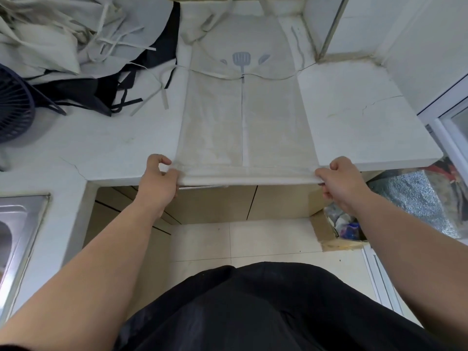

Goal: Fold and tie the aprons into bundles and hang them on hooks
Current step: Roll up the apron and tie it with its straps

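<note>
Apron (243, 117) of pale cream cloth lies flat on the white counter (354, 117) straight ahead of me, its two long sides folded in so that their edges meet along a line down the middle. A grey spatula print (241, 60) shows near its far end, and its neck loop and ties run on towards the wall. The near hem (248, 177) sits right at the counter's front edge, rolled or doubled into a thick band. My left hand (158, 177) grips the left end of that band, thumb on top and fingers curled under, and my right hand (338, 178) grips the right end in the same way, so the band is stretched straight between them. Both forearms are bare and reach out from my body, which is in dark clothing. At the far left of the counter is a loose pile of aprons (63, 34), mostly cream, with a black apron (83, 89) among them and ties trailing out over the surface. A dark fan (12, 105) stands at the left edge, just beside the pile. A steel sink (15, 224) is set into the counter at my lower left. On the tiled floor (240, 239) to my right stands an open cardboard box (326, 234) with crumpled things inside.
</note>
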Demonstrator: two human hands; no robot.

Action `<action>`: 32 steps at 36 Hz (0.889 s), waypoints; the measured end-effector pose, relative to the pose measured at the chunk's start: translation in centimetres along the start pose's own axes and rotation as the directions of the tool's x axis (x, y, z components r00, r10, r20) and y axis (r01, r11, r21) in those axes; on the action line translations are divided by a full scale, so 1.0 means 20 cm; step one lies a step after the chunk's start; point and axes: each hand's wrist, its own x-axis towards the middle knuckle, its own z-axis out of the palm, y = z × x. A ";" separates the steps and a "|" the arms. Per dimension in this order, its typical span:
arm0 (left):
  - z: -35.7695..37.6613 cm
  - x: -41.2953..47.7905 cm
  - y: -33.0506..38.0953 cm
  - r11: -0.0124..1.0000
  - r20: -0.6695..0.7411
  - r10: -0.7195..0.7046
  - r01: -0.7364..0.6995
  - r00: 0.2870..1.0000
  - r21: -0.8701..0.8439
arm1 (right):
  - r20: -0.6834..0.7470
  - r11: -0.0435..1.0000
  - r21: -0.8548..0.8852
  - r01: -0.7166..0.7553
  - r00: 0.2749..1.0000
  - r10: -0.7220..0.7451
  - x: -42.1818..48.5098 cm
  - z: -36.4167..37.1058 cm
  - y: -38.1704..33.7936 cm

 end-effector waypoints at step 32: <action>-0.04 0.18 0.04 0.978 0.014 0.174 -0.174 0.985 0.114 | 0.043 0.936 -0.318 0.149 0.989 -0.143 0.13 0.00 -0.08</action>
